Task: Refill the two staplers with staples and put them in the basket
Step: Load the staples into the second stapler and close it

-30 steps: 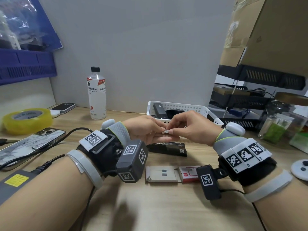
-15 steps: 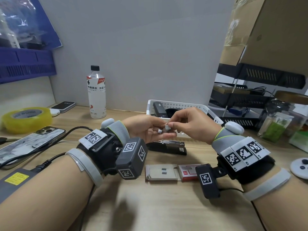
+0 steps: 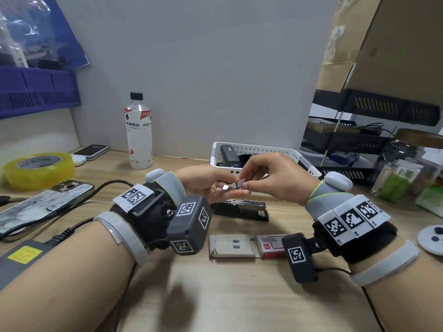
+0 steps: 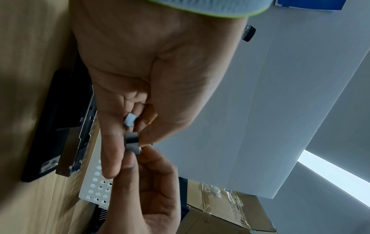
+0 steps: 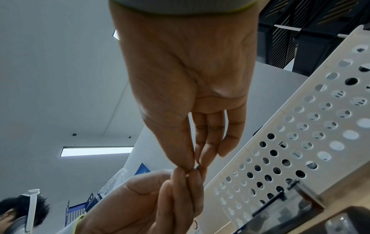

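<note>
**Midway through the refill: staples pinched above the open stapler**

Directly above the open stapler (image 3: 240,208), held between both hands: a short strip of staples (image 3: 237,183). Right hand (image 3: 275,178) curled, thumb and forefinger pinching the strip's right end; left hand (image 3: 208,183) cupped beneath, thumb pressing the strip's other end onto its fingers, with a second, smaller piece of staples (image 3: 225,187) lying loose on them. Strip's long axis roughly left to right, about parallel with the stapler's exposed metal channel, which lies flat on the desk (image 3: 239,295) just below and slightly toward the body. Both hands about equally near; likely a short drop down into the channel next. Behind the hands, the white perforated basket (image 3: 275,149), already containing one dark stapler (image 3: 229,153). Nearer the body, the opened staple box (image 3: 247,245), two small staple pieces on its flap.
</note>
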Available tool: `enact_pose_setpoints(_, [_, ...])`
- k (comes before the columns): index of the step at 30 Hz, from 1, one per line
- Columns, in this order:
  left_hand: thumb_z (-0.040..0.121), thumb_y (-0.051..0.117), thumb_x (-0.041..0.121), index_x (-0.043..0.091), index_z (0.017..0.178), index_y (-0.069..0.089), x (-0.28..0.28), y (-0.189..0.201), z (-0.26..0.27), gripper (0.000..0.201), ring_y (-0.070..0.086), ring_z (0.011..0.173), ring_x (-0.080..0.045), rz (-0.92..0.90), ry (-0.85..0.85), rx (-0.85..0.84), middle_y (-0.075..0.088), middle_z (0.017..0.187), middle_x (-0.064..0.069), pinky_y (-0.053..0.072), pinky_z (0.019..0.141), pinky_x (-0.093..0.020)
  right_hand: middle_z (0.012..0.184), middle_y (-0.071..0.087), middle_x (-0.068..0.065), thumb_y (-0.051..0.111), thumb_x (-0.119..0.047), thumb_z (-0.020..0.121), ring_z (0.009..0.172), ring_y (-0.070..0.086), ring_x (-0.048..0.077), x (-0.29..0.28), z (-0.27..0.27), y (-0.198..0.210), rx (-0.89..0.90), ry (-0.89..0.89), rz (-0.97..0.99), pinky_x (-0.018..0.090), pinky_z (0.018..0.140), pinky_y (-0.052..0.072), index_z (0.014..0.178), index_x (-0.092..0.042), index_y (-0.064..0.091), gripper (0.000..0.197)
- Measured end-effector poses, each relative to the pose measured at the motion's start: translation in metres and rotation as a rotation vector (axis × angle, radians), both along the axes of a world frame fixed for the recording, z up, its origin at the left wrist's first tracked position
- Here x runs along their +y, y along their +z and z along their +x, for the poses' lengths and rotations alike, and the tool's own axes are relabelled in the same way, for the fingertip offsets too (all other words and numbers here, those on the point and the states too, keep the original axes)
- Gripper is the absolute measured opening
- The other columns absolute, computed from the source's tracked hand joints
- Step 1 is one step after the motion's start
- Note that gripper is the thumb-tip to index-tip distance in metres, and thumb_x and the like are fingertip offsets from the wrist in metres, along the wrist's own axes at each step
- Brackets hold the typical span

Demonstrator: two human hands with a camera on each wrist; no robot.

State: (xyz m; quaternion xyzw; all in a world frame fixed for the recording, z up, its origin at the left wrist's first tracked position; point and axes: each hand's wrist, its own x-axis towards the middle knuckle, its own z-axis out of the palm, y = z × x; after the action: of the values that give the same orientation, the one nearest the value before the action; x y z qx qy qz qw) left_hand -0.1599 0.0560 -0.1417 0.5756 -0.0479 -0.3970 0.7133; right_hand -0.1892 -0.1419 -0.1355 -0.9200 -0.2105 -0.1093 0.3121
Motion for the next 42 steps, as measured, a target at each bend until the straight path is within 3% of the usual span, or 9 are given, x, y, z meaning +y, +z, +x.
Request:
enact_pose_setpoints(6, [0.099, 0.054, 0.003, -0.011, 0.121, 0.059, 0.0, -0.001, -0.001, 0.027, 0.06, 0.126, -0.026, 0.056, 0.012, -0.021, 0.073, 0.105, -0.023, 0.054, 0.087, -0.033, 0.082, 0.077, -0.003, 0.081, -0.012, 0.079, 0.075, 0.071, 0.007, -0.001, -0.001, 0.001, 0.013, 0.019, -0.048, 0.014, 0.069, 0.055, 0.088, -0.017, 0.078, 0.012])
enact_pose_setpoints(10, [0.099, 0.055, 0.005, -0.01, 0.123, 0.06, 0.001, -0.002, 0.002, 0.029, 0.06, 0.127, -0.028, 0.058, 0.003, -0.047, 0.073, 0.11, -0.022, 0.054, 0.087, -0.032, 0.082, 0.077, -0.005, 0.082, -0.018, 0.08, 0.076, 0.07, 0.005, -0.002, -0.001, 0.003, -0.007, 0.008, -0.074, 0.012, 0.069, 0.053, 0.086, -0.02, 0.078, 0.008])
enact_pose_setpoints(15, [0.095, 0.06, 0.001, 0.0, 0.079, 0.079, 0.002, -0.005, 0.005, 0.025, 0.07, 0.105, -0.026, 0.079, -0.009, -0.15, 0.075, 0.098, -0.021, 0.054, 0.084, -0.031, 0.081, 0.076, -0.001, 0.08, -0.022, 0.08, 0.078, 0.071, 0.014, -0.005, 0.0, 0.001, 0.026, -0.01, -0.077, 0.029, 0.076, 0.059, 0.085, -0.02, 0.076, 0.007])
enact_pose_setpoints(18, [0.091, 0.065, -0.002, -0.001, 0.088, 0.075, 0.005, -0.007, 0.008, 0.011, 0.07, 0.109, -0.029, 0.097, 0.05, -0.172, 0.073, 0.108, -0.024, 0.056, 0.082, -0.031, 0.08, 0.075, 0.002, 0.078, -0.022, 0.078, 0.074, 0.069, 0.018, -0.009, 0.005, -0.001, 0.072, -0.082, -0.041, 0.041, 0.076, 0.058, 0.083, -0.02, 0.073, 0.007])
enact_pose_setpoints(25, [0.086, 0.067, -0.009, -0.016, 0.115, 0.065, 0.008, -0.011, 0.011, 0.03, 0.074, 0.1, -0.03, 0.07, 0.17, -0.171, 0.073, 0.11, -0.026, 0.062, 0.072, -0.024, 0.062, 0.065, -0.01, 0.08, -0.016, 0.079, 0.058, 0.056, 0.003, -0.014, 0.012, -0.016, 0.277, -0.176, -0.062, 0.02, 0.065, 0.046, 0.087, -0.015, 0.076, 0.009])
enact_pose_setpoints(28, [0.087, 0.067, -0.009, -0.016, 0.113, 0.066, 0.008, -0.011, 0.009, 0.027, 0.076, 0.095, -0.028, 0.068, 0.174, -0.18, 0.074, 0.108, -0.026, 0.061, 0.067, -0.021, 0.061, 0.067, -0.009, 0.082, -0.014, 0.079, 0.054, 0.056, 0.0, -0.013, 0.012, -0.019, 0.319, -0.169, -0.071, 0.018, 0.065, 0.044, 0.087, -0.013, 0.075, 0.011])
enact_pose_setpoints(34, [0.08, 0.077, -0.001, -0.009, 0.106, 0.073, 0.007, -0.013, 0.01, 0.027, 0.075, 0.092, -0.023, 0.111, 0.201, -0.231, 0.076, 0.102, -0.018, 0.059, 0.067, -0.021, 0.072, 0.075, 0.004, 0.083, -0.014, 0.076, 0.067, 0.064, 0.011, -0.014, 0.014, -0.022, 0.356, -0.161, -0.068, 0.029, 0.076, 0.05, 0.083, -0.015, 0.075, 0.011])
enact_pose_setpoints(38, [0.08, 0.078, 0.002, -0.006, 0.104, 0.075, 0.006, -0.015, 0.008, 0.025, 0.074, 0.087, -0.018, 0.148, 0.204, -0.275, 0.077, 0.099, -0.015, 0.057, 0.068, -0.019, 0.07, 0.071, -0.003, 0.084, -0.016, 0.076, 0.068, 0.061, 0.012, -0.013, 0.014, -0.024, 0.348, -0.162, -0.066, 0.03, 0.077, 0.049, 0.084, -0.014, 0.076, 0.012])
enact_pose_setpoints(42, [0.081, 0.075, -0.005, -0.012, 0.104, 0.073, 0.006, -0.016, 0.007, 0.024, 0.075, 0.09, -0.023, 0.139, 0.219, -0.29, 0.077, 0.1, -0.019, 0.06, 0.07, -0.022, 0.068, 0.071, -0.005, 0.085, -0.018, 0.073, 0.068, 0.063, 0.013, -0.015, 0.018, -0.027, 0.35, -0.168, -0.063, 0.036, 0.081, 0.053, 0.082, -0.015, 0.075, 0.014])
